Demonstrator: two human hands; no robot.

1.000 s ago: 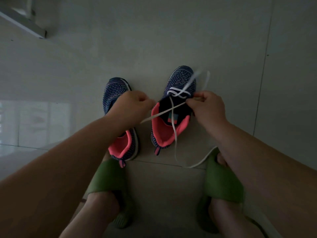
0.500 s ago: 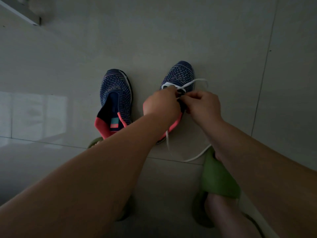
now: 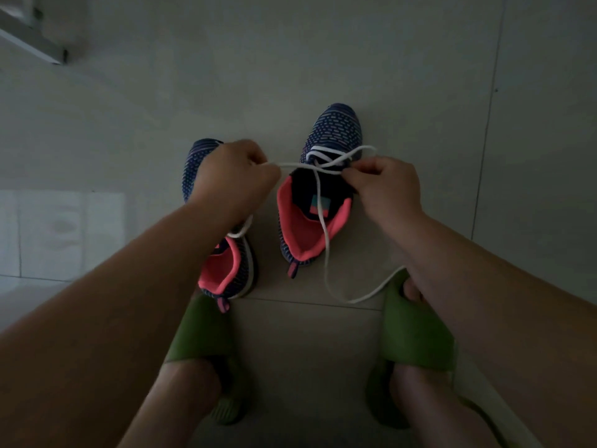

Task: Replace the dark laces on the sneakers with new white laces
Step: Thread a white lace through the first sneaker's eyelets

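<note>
Head view, both hands' grip (image 3: pixel 233 176) (image 3: pixel 384 185) pinched on white lace (image 3: pixel 318 202), right sneaker (image 3: pixel 326 189).

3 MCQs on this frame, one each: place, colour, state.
1. The white lace is threaded in the:
A. right sneaker
B. left sneaker
C. slipper

2. Slipper colour:
A. green
B. red
C. white

3. The left hand is:
A. open
B. closed on the lace
C. flat on the floor

Key: 1 A, crossings sit near that shoe's toe. 2 A, both feet wear green slippers. 3 B, the lace runs taut from its closed fingers.
</note>
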